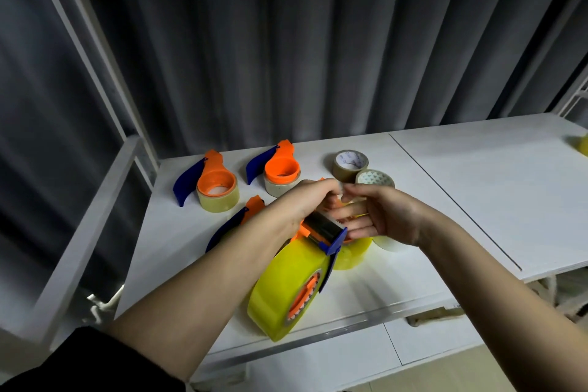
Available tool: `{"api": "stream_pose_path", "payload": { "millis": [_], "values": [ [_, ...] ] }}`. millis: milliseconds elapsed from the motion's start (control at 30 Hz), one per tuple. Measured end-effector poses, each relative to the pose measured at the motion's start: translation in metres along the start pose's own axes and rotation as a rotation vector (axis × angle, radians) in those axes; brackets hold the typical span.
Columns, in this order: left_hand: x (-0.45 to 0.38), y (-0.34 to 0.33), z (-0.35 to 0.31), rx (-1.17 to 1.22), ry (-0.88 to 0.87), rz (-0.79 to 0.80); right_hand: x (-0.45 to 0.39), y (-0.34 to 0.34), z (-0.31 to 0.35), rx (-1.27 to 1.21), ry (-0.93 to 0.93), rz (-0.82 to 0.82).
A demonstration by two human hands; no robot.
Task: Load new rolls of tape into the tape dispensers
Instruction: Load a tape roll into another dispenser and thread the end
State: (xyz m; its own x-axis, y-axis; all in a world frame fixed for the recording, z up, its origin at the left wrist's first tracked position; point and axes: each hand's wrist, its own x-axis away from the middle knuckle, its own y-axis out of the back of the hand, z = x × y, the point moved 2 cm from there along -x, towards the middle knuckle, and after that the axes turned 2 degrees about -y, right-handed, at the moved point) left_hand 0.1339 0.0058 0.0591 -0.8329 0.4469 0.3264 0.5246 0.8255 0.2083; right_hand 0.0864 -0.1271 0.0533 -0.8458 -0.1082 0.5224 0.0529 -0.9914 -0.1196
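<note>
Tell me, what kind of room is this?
Probably a small packing or craft workspace, though I can't be sure. A white table stands inside a white metal frame before a grey curtain, with orange tape dispensers and tape rolls on it.

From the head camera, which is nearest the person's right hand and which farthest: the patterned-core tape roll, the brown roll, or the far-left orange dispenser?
Measured from the right hand:
1. Patterned-core tape roll, just behind the hand's fingers.
2. Brown roll, farther back and slightly left.
3. Far-left orange dispenser, well across the table to the left.
</note>
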Motion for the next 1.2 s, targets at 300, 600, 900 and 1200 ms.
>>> {"api": "stream_pose_path", "payload": {
  "millis": [300, 600, 900, 1200],
  "values": [
    [-0.001, -0.005, 0.000, 0.026, -0.018, -0.051, 0.007, -0.003, -0.006, 0.099, 0.217, -0.218],
    [-0.004, -0.003, 0.004, 0.016, -0.008, -0.080, 0.013, 0.008, 0.003, 0.337, 0.303, -0.268],
    [-0.004, -0.002, 0.004, 0.022, -0.030, -0.071, -0.002, 0.012, 0.000, 0.101, 0.048, -0.085],
    [-0.003, 0.000, 0.004, 0.054, -0.044, -0.033, -0.012, 0.015, -0.004, -0.123, -0.068, 0.164]
  ]
}}
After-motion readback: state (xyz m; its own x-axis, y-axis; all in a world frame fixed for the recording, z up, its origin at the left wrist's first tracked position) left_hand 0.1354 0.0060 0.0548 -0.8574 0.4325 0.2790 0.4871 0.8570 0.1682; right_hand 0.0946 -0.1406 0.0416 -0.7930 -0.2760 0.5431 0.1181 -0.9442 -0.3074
